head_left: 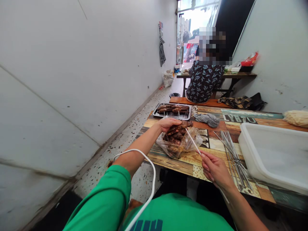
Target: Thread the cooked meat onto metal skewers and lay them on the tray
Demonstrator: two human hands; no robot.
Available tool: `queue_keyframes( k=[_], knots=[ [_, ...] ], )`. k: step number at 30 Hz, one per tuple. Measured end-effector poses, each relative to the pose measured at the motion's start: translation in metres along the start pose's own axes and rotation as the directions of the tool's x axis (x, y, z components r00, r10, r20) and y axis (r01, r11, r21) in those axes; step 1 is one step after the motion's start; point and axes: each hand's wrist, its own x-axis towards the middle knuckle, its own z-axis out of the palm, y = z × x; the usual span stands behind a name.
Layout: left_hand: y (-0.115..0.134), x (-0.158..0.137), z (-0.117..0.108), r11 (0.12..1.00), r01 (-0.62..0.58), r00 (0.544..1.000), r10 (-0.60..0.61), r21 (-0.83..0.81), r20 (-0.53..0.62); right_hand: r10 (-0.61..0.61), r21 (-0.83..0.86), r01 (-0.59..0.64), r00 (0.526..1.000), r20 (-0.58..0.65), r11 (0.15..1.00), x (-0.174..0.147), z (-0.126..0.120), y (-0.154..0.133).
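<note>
My left hand (170, 124) is closed round a piece of dark brown meat (184, 125), held over an open clear plastic bag (193, 138). More dark, glossy meat (173, 137) fills the bag. In my right hand (214, 168) is a long, thin skewer (193, 141), gripped between thumb and fingers. Its far end points up and left and meets the held meat; whether it has gone in I cannot tell. Behind the bag lies a metal tray (155, 113) with skewered brown meat (174, 109) in it.
Loose metal skewers (233, 157) lie right of my right hand, beside a large white plastic tub (247, 154). A grey cloth (207, 119) lies behind the bag. Ahead, a person (204, 80) sits on a bench (178, 100). A white cable (154, 179) loops across my left arm.
</note>
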Motion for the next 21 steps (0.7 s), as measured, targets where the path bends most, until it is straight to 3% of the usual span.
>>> queue_keyframes(
  k=[11,21],
  knots=[
    [-0.002,0.005,-0.007,0.999,0.007,1.000,-0.006,-0.039,0.029,-0.014,-0.008,0.014,1.000,0.001,1.000,-0.006,-0.003,-0.001],
    [0.005,-0.006,0.008,1.000,0.007,1.000,-0.007,-0.027,0.015,-0.010,0.021,0.011,1.000,-0.008,1.000,-0.005,-0.002,0.000]
  ],
)
